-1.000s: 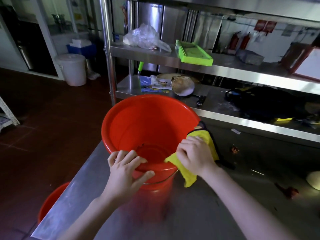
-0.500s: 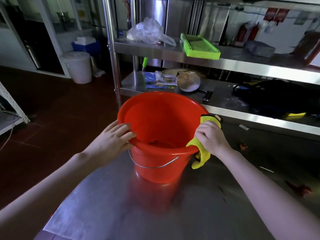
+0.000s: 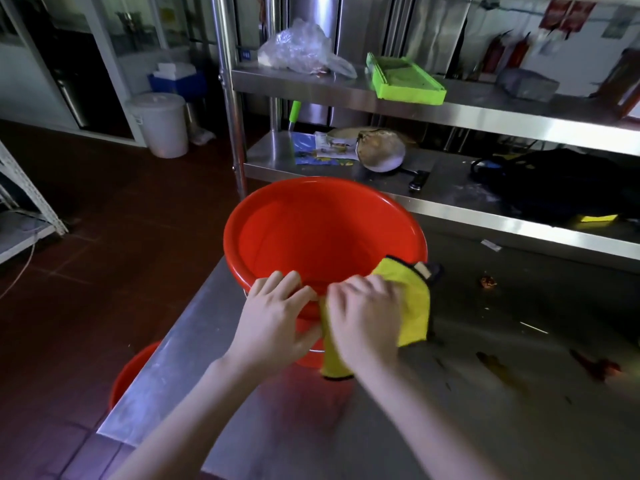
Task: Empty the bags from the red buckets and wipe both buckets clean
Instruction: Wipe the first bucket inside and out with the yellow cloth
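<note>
A red bucket (image 3: 311, 233) stands upright on the steel table (image 3: 485, 410), empty inside as far as I can see. My left hand (image 3: 273, 320) grips its near rim, fingers over the edge. My right hand (image 3: 363, 317) presses a yellow cloth (image 3: 412, 303) against the near rim and outer wall, right beside the left hand. Part of the cloth hangs down under my palm. A second red bucket (image 3: 133, 370) sits on the floor, mostly hidden by the table's left edge. A crumpled clear plastic bag (image 3: 304, 51) lies on the upper shelf.
A steel shelf rack (image 3: 485, 112) rises behind the table with a green tray (image 3: 405, 81), a pan (image 3: 381, 150) and a black bag (image 3: 561, 185). Red scraps and stains (image 3: 599, 367) mark the table at right. A white lidded bin (image 3: 161, 124) stands on the floor far left.
My right hand slid the cloth from the bucket's right rim round to the near rim. My left hand moved from the left rim to the near rim beside it. The view shifted.
</note>
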{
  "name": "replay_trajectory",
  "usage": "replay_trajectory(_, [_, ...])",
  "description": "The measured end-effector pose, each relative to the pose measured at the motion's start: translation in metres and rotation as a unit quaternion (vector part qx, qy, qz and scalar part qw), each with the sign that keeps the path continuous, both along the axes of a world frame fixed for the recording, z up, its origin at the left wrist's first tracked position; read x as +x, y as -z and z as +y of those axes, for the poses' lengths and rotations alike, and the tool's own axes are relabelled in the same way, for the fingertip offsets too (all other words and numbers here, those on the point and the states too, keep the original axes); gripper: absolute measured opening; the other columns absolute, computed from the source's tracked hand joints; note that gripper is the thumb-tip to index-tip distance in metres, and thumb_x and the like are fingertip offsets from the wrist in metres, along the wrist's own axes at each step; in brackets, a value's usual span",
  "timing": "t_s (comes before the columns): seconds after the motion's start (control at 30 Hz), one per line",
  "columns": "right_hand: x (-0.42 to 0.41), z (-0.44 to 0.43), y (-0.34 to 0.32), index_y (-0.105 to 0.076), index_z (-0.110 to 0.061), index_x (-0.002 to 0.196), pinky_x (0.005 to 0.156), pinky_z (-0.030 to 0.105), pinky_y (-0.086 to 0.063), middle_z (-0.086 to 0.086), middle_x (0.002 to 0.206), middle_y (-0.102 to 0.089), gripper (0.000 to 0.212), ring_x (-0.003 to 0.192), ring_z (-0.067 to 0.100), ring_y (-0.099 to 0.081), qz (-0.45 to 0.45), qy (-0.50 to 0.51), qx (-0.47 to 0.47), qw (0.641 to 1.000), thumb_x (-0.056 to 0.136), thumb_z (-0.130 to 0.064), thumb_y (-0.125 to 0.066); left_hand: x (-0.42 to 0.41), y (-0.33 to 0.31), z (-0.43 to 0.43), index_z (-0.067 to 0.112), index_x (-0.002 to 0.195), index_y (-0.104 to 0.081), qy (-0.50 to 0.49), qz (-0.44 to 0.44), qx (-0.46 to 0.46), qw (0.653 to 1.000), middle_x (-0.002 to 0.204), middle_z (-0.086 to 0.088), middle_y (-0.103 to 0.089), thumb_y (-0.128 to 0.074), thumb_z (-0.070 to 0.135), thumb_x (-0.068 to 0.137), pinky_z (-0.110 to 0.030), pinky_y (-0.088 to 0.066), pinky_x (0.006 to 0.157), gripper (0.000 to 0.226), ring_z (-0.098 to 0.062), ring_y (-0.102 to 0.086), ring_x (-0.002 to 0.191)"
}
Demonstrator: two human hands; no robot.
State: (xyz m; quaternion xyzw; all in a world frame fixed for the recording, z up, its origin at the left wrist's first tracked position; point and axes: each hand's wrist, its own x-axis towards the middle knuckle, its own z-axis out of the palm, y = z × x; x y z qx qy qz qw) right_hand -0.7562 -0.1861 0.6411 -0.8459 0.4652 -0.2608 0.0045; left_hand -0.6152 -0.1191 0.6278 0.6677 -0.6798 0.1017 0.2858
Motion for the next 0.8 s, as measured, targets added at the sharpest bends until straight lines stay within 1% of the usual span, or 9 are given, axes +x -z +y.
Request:
replay_trajectory(0.1, [0.003, 0.014, 0.002, -0.073, -0.023, 0.09, 0.081, 0.039, -0.043, -0.008, 0.09, -0.07, 0.036, 0.085, 0.019, -0.061, 0.007, -0.055, -0.045, 0.997, 0.098, -0.037, -0.041, 0.015, -0.014, 0.003, 0.02, 0.087, -0.063, 0.034, -0.032, 0.051, 0.998, 0.079, 0.009, -0.051, -0.058, 0.053, 0.076, -0.034, -0.043, 0.067, 0.035, -0.016, -0.046, 0.073])
replay_trajectory(0.17, [-0.016, 0.001, -0.001, -0.073, -0.017, 0.093, 0.08, 0.038, -0.047, -0.003, 0.1, -0.071, 0.042, 0.089, 0.021, -0.063, 0.016, -0.12, -0.046, 0.992, 0.099, -0.04, -0.039, 0.049, -0.024, 0.006, 0.026, 0.098, -0.063, 0.054, -0.088, 0.129, 0.986, 0.087, 0.012, -0.056, -0.04, 0.074, 0.082, -0.036, -0.044, 0.085, 0.055, -0.014, -0.052, 0.09])
replay_trajectory(0.23, [-0.037, -0.018, -0.006, -0.073, -0.013, 0.085, 0.078, 0.037, -0.049, 0.001, 0.099, -0.071, 0.044, 0.089, 0.024, -0.064, 0.025, -0.187, -0.048, 0.981, 0.098, -0.04, -0.041, 0.085, -0.031, 0.013, 0.034, 0.11, -0.06, 0.059, -0.126, 0.181, 0.974, 0.103, 0.017, -0.057, -0.025, 0.079, 0.085, -0.044, -0.025, 0.114, 0.062, -0.009, -0.047, 0.113])
replay_trajectory(0.3, [-0.052, -0.048, -0.011, -0.072, -0.013, 0.081, 0.086, 0.038, -0.047, 0.0, 0.092, -0.072, 0.043, 0.095, 0.024, -0.065, 0.059, -0.223, -0.04, 0.972, 0.097, -0.038, -0.041, 0.104, -0.028, 0.021, 0.036, 0.12, -0.055, 0.076, -0.126, 0.193, 0.97, 0.114, 0.018, -0.055, -0.023, 0.073, 0.091, -0.047, -0.005, 0.121, 0.057, -0.007, -0.042, 0.125])
replay_trajectory(0.4, [-0.062, -0.093, -0.019, -0.074, -0.017, 0.089, 0.114, 0.037, -0.02, -0.007, 0.105, -0.071, 0.036, 0.12, 0.015, -0.055, 0.098, -0.188, 0.038, 0.977, 0.101, -0.032, -0.043, 0.092, -0.017, 0.03, 0.029, 0.128, -0.055, 0.08, -0.121, 0.158, 0.977, 0.113, 0.013, -0.056, -0.027, 0.061, 0.096, -0.046, -0.015, 0.12, 0.053, -0.012, -0.048, 0.119])
replay_trajectory(0.47, [-0.065, -0.105, -0.018, -0.073, -0.016, 0.086, 0.117, 0.035, -0.013, -0.006, 0.104, -0.07, 0.036, 0.119, 0.015, -0.054, 0.085, -0.173, 0.05, 0.98, 0.101, -0.025, -0.042, 0.079, -0.01, 0.037, 0.024, 0.122, -0.061, 0.062, -0.106, 0.106, 0.987, 0.105, 0.011, -0.058, -0.034, 0.055, 0.097, -0.05, -0.028, 0.114, 0.049, -0.016, -0.053, 0.106])
replay_trajectory(0.63, [-0.04, -0.038, 0.001, -0.066, -0.013, 0.062, 0.096, 0.044, -0.039, 0.0, 0.069, -0.065, 0.044, 0.074, 0.027, -0.057, -0.035, -0.091, -0.03, 0.995, 0.09, -0.026, -0.035, 0.036, -0.005, 0.045, 0.025, 0.104, -0.068, 0.028, -0.094, 0.025, 0.995, 0.088, 0.012, -0.058, -0.044, 0.052, 0.092, -0.045, -0.039, 0.091, 0.038, -0.019, -0.054, 0.085])
replay_trajectory(0.73, [-0.009, 0.021, 0.014, -0.064, -0.017, 0.063, 0.078, 0.042, -0.044, -0.003, 0.064, -0.061, 0.039, 0.066, 0.024, -0.053, -0.042, -0.045, -0.092, 0.994, 0.094, -0.028, -0.043, 0.004, 0.001, 0.044, 0.023, 0.089, -0.065, 0.006, -0.074, 0.004, 0.997, 0.079, 0.012, -0.052, -0.052, 0.045, 0.089, -0.044, -0.041, 0.078, 0.026, -0.018, -0.048, 0.078])
replay_trajectory(0.8, [-0.008, 0.028, 0.016, -0.064, -0.018, 0.064, 0.071, 0.04, -0.043, -0.004, 0.063, -0.059, 0.037, 0.065, 0.022, -0.052, -0.041, -0.087, -0.123, 0.988, 0.094, -0.03, -0.045, 0.001, 0.009, 0.049, 0.023, 0.087, -0.063, 0.006, -0.051, -0.013, 0.999, 0.078, 0.013, -0.047, -0.051, 0.043, 0.089, -0.04, -0.038, 0.079, 0.023, -0.015, -0.042, 0.077])
